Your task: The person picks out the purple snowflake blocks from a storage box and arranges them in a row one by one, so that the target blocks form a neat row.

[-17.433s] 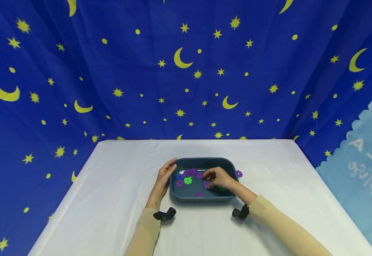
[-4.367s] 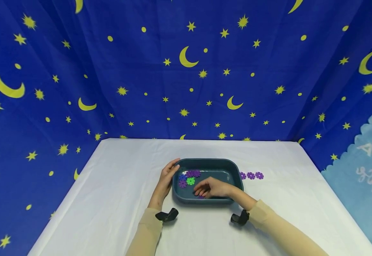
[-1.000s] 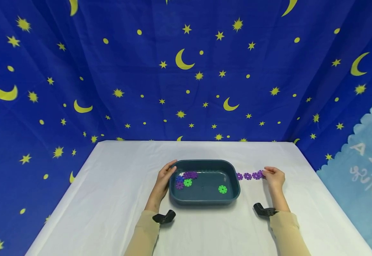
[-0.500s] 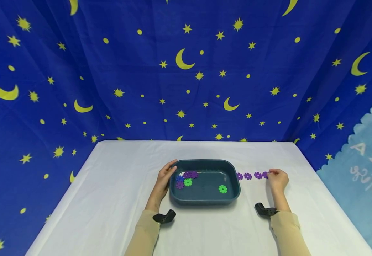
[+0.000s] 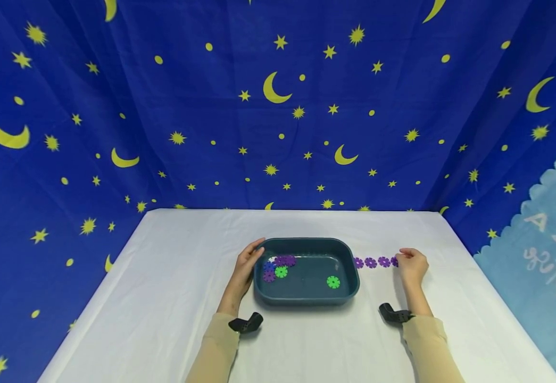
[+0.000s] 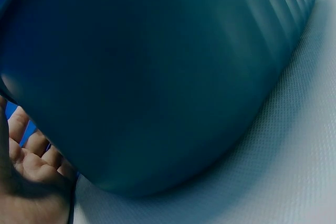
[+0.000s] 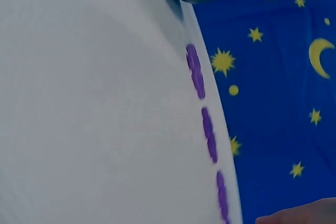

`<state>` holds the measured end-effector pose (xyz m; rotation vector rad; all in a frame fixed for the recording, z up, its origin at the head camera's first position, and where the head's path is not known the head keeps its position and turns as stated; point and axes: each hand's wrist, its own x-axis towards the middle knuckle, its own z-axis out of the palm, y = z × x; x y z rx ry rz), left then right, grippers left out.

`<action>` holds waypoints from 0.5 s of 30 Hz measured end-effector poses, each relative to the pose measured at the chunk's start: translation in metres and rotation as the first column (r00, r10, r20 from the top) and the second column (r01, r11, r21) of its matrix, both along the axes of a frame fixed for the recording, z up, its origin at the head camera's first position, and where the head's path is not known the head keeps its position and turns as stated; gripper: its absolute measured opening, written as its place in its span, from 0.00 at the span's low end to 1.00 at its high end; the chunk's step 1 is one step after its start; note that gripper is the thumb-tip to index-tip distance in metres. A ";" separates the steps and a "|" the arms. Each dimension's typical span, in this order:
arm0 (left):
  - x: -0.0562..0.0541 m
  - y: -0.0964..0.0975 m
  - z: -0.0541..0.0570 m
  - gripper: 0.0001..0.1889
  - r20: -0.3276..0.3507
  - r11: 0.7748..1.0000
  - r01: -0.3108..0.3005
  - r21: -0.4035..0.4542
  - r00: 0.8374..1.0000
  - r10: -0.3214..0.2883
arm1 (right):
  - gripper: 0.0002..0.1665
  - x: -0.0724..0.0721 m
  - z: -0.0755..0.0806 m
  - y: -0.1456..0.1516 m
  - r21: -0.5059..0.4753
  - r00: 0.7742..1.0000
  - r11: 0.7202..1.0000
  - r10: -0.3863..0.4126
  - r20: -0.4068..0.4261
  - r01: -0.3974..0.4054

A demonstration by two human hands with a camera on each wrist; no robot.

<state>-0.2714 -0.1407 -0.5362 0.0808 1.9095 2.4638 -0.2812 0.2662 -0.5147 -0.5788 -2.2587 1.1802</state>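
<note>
My left hand [image 5: 245,266] holds the left end of a dark teal plastic tub [image 5: 306,300], the thumb near its rim. In the left wrist view, the fingers [image 6: 39,163] lie by the outside of the tub's wall [image 6: 157,87]. Right of the tub, my right hand [image 5: 413,267] pinches a purple snowflake disc [image 5: 395,261] low at the table, its right part hidden by the fingertips. It ends a row of purple discs, among them a purple disc [image 5: 384,261] beside it and a purple disc [image 5: 371,263] nearer the tub. The right wrist view shows the row edge-on, with a purple disc [image 7: 196,72] nearest the tub.
Inside the tub, purple discs [image 5: 284,260], a blue disc [image 5: 269,266] and a green disc [image 5: 281,272] cluster at the left. Another green disc [image 5: 333,282] lies at the right. A white cloth [image 5: 172,298] covers the table; a blue star-patterned curtain [image 5: 220,117] hangs behind.
Several purple discs have left the tub for a row on its right. Over the last second, my right hand shifts the end disc slightly right, then back left. My left hand stays on the tub.
</note>
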 end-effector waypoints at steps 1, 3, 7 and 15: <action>0.000 0.000 0.001 0.25 0.001 1.000 -0.001 0.005 1.000 0.001 | 0.11 0.000 0.003 -0.002 -0.013 1.000 1.000 0.006 -0.001 -0.006; 0.000 0.000 0.001 0.25 0.002 1.000 -0.001 0.011 1.000 0.001 | 0.12 -0.001 0.010 -0.008 -0.041 1.000 0.999 0.024 -0.004 -0.024; 0.000 0.001 0.002 0.24 0.007 1.000 -0.009 0.012 1.000 0.009 | 0.12 -0.001 0.026 -0.020 -0.097 0.998 0.993 0.066 -0.024 -0.068; 0.000 -0.002 0.005 0.23 0.042 1.000 0.010 -0.002 0.999 -0.010 | 0.13 0.006 0.058 -0.054 -0.237 0.972 0.943 0.218 -0.089 -0.234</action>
